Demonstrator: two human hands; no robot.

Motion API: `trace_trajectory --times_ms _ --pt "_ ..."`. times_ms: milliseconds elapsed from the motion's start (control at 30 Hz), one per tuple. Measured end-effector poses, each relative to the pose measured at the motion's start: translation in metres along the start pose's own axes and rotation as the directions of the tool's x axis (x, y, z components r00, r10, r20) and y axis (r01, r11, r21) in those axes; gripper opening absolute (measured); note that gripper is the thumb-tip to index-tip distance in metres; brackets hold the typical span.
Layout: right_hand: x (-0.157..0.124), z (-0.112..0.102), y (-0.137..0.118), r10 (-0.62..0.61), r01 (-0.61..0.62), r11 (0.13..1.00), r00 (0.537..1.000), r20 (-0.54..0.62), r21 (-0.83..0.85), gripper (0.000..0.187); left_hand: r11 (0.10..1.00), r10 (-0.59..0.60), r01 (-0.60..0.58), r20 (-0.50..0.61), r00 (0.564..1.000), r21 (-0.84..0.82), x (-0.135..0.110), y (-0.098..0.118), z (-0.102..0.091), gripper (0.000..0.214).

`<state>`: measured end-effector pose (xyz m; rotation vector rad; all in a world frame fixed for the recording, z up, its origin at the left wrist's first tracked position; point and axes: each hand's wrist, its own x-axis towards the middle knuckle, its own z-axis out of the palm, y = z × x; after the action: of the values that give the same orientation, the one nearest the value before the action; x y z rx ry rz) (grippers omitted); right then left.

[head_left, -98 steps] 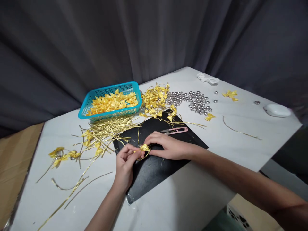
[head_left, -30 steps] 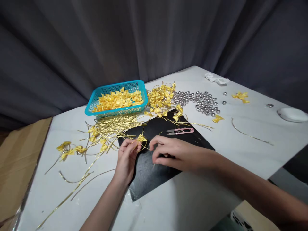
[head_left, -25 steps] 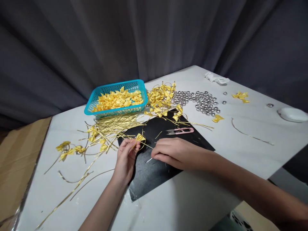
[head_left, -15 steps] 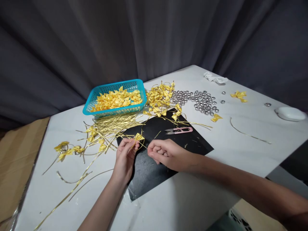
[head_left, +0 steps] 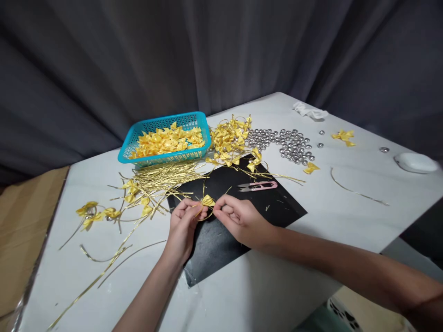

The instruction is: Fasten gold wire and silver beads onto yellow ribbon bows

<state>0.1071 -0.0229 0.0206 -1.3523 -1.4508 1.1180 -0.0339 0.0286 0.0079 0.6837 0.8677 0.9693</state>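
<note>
Over the black mat [head_left: 221, 249], a small yellow ribbon bow [head_left: 208, 200] with gold cord looped about it sits between my two hands. My left hand [head_left: 185, 219] is closed, thumb and fingers pinching the bow and its cord from the left. From the right, my right hand [head_left: 238, 216] is closed in a pinch at the bow's right edge, where a thin cord runs to the fingertips. Pink-handled thread snips [head_left: 259, 186] lie on the mat beyond my right hand. A bundle of gold cords [head_left: 166, 180] lies past my left hand.
A blue basket [head_left: 162, 160] full of yellow bows stands at the back left. Beside it are a pile of corded bows [head_left: 230, 138] and many silver beads [head_left: 294, 145]. Loose bows [head_left: 93, 214] and cords lie at left. A white dish [head_left: 415, 163] stands at the right edge.
My hands have come closer together. The bow has shifted slightly right, and my right fingers, earlier pulling a cord out to the right, are now beside the bow.
</note>
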Motion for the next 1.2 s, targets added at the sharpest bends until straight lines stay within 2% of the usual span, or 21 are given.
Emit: trace_trajectory --times_ms 167,267,333,433,500,533,600,667,733,800,900,1033,1200 --pt "-0.002 -0.001 -0.004 -0.123 0.119 0.989 0.992 -0.034 -0.087 0.01 0.999 -0.031 0.031 0.025 0.999 0.016 -0.001 0.0 -0.002 0.02" --pt "-0.007 -0.002 -0.01 -0.165 0.172 0.975 0.985 0.058 -0.143 0.007 0.999 -0.024 0.023 0.054 0.998 0.031 -0.002 0.0 -0.003 0.02" --pt "-0.011 -0.003 -0.014 -0.232 0.252 0.944 0.966 0.116 -0.214 0.007 0.999 -0.02 0.018 0.05 0.999 0.036 -0.002 -0.001 -0.003 0.021" --pt "-0.015 -0.004 -0.015 -0.402 0.423 0.845 0.906 0.134 -0.326 0.011 0.999 -0.021 0.02 0.027 0.999 0.034 -0.002 0.0 -0.002 0.023" --pt "-0.017 -0.002 -0.015 -0.455 0.466 0.831 0.883 0.109 -0.304 0.012 0.999 -0.017 0.016 0.026 1.0 0.033 -0.002 0.0 -0.001 0.022" --pt "-0.018 -0.001 -0.015 -0.449 0.457 0.854 0.889 0.093 -0.249 0.011 0.999 -0.014 0.013 0.027 1.0 0.031 -0.002 0.0 -0.001 0.021" --pt "-0.019 0.003 -0.015 -0.351 0.357 0.931 0.933 0.086 -0.08 0.01 1.0 -0.01 0.01 0.013 1.0 0.016 -0.001 0.0 -0.001 0.02" --pt "-0.02 0.008 -0.015 -0.156 0.135 0.982 0.974 0.166 0.13 0.012 1.0 -0.01 0.01 -0.021 1.0 -0.009 0.001 0.001 -0.001 0.021" --pt "-0.019 0.012 -0.013 0.037 -0.121 0.95 0.959 0.282 0.286 0.013 1.0 -0.012 0.011 -0.048 0.999 -0.029 0.002 0.001 -0.001 0.022" --pt "-0.017 0.014 -0.011 0.137 -0.262 0.881 0.938 0.319 0.393 0.015 0.999 -0.014 0.012 -0.053 0.999 -0.047 0.004 0.002 -0.002 0.023" --pt "-0.01 0.013 -0.006 0.232 -0.326 0.829 0.94 0.252 0.453 0.017 0.997 -0.02 0.016 -0.049 0.999 -0.075 0.004 0.002 -0.003 0.023" --pt "-0.001 0.008 -0.001 0.34 -0.392 0.817 0.92 0.195 0.423 0.016 0.997 -0.021 0.018 -0.034 0.999 -0.076 0.003 0.002 -0.005 0.022" --pt "0.003 0.003 0.001 0.37 -0.416 0.822 0.909 0.191 0.389 0.016 0.998 -0.01 0.007 -0.042 0.999 -0.061 0.002 0.002 -0.004 0.023"
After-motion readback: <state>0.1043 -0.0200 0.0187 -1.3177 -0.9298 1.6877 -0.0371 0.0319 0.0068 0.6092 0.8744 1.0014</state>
